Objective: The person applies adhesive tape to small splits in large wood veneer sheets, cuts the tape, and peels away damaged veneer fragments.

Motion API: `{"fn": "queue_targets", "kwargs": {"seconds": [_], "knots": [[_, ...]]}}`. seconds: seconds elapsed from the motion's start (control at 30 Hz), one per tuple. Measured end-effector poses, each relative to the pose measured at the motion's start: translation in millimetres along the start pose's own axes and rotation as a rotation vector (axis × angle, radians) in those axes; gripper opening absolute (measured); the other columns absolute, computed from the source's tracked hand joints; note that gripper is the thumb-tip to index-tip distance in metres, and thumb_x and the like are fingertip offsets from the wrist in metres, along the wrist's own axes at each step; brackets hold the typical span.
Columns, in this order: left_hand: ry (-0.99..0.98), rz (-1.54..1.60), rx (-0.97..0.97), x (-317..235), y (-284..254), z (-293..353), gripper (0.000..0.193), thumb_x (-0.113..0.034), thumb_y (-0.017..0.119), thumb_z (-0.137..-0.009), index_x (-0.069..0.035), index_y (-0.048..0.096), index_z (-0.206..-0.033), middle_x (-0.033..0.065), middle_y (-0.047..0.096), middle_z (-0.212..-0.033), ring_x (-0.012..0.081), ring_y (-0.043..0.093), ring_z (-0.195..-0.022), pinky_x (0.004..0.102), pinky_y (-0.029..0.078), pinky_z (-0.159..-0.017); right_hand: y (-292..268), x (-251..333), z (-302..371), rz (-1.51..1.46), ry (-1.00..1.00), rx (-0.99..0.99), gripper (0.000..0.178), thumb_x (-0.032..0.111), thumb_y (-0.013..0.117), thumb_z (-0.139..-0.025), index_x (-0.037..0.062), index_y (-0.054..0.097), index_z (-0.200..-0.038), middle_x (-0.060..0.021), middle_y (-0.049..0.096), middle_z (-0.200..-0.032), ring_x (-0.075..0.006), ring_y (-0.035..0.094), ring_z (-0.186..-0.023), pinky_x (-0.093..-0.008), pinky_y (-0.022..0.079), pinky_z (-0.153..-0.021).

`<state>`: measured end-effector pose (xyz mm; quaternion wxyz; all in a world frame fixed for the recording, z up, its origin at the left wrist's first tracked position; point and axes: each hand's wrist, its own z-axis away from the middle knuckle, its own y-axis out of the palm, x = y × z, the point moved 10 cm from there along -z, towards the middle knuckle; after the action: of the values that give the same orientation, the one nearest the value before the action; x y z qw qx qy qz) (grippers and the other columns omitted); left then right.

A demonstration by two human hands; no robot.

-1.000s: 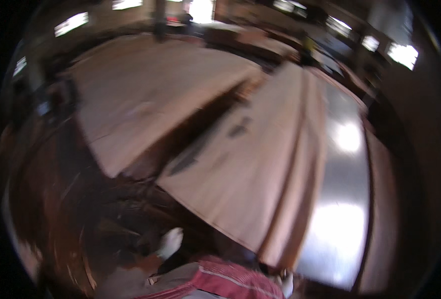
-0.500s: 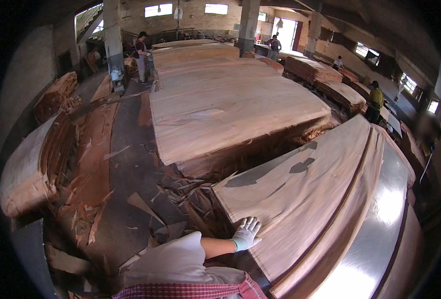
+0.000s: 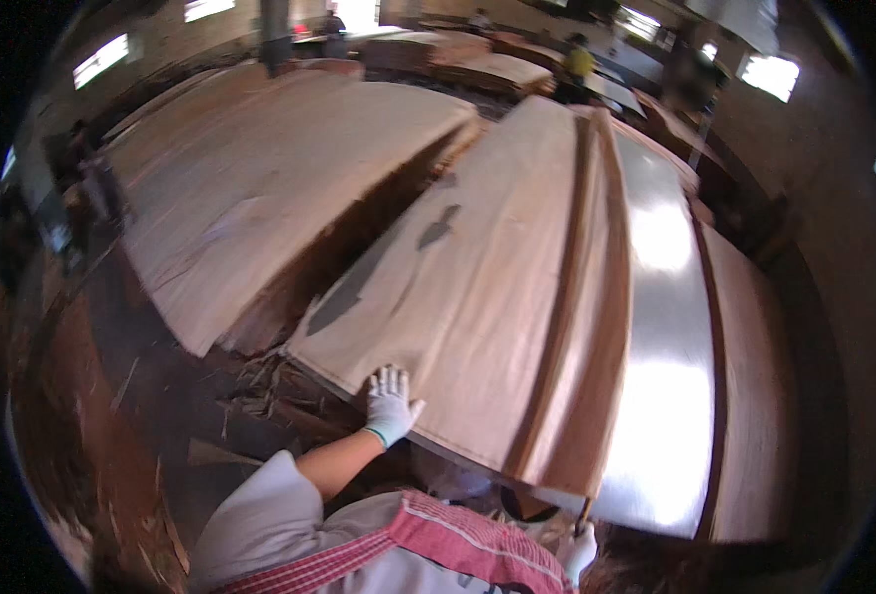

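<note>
Left hand (image 3: 389,404) lay flat, spread, gripping nothing, on the near edge of the wood veneer sheet (image 3: 458,327). Right hand (image 3: 578,552) was near its near-right corner; couldn't tell its grip. Sheet lay rippled on the shiny metal tabletop (image 3: 670,396). Looked light, floppy, split-prone; best held along near edge, hands wide.

One gloved left hand (image 3: 389,406) at seven o'clock, one gloved right hand (image 3: 579,552) at five. One metal sheet (image 3: 662,342) at three, one checked apron (image 3: 477,540) at six. Three discernible co-workers (image 3: 578,63), eleven to one. Veneer sheets (image 3: 477,297) overlap, uncountable.
</note>
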<state>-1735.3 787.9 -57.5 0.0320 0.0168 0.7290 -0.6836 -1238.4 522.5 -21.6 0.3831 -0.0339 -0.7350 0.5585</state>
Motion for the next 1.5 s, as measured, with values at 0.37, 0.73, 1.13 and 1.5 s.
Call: {"fn": "queue_targets", "kwargs": {"seconds": [0.37, 0.73, 1.13, 1.5], "knots": [[-0.037, 0.018, 0.041, 4, 9, -3, 0.083, -0.057, 0.049, -0.092, -0.001, 0.031, -0.151, 0.0238, 0.025, -0.158, 0.0402, 0.019, -0.148, 0.0558, 0.010, -0.119, -20, -7, -53, 0.116, 0.024, -0.062, 0.026, 0.031, 0.067, -0.088, 0.0061, 0.060, -0.088, -0.0216, 0.066, -0.075, -0.0426, 0.065, -0.073, -0.0495, 0.050, -0.064], [-0.062, 0.016, 0.068, 4, 8, -5, 0.085, -0.058, 0.050, -0.091, -0.003, 0.030, -0.151, 0.0228, 0.024, -0.159, 0.0389, 0.019, -0.148, 0.0541, 0.011, -0.120, -30, -51, -48, 0.063, 0.113, -0.101, 0.023, 0.027, 0.066, -0.086, 0.0050, 0.064, -0.081, -0.0205, 0.066, -0.075, -0.0406, 0.065, -0.071, -0.0458, 0.051, -0.065], [-0.055, 0.001, 0.032, 4, 1, -4, 0.084, -0.058, 0.052, -0.090, -0.003, 0.033, -0.150, 0.0225, 0.027, -0.158, 0.0387, 0.021, -0.147, 0.0539, 0.013, -0.120, -62, -77, -86, 0.163, 0.103, -0.179, 0.025, 0.028, 0.070, -0.085, 0.0047, 0.061, -0.081, -0.0188, 0.067, -0.076, -0.0404, 0.065, -0.073, -0.0473, 0.050, -0.065], [-0.063, 0.002, 0.030, 6, 2, -3, 0.085, -0.059, 0.054, -0.089, -0.003, 0.032, -0.150, 0.0229, 0.026, -0.158, 0.0388, 0.021, -0.147, 0.0534, 0.013, -0.120, -179, -218, -8, 0.267, 0.361, -0.192, 0.028, 0.033, 0.068, -0.084, 0.0093, 0.064, -0.099, -0.0174, 0.069, -0.093, -0.0367, 0.066, -0.086, -0.0478, 0.051, -0.072]]}}
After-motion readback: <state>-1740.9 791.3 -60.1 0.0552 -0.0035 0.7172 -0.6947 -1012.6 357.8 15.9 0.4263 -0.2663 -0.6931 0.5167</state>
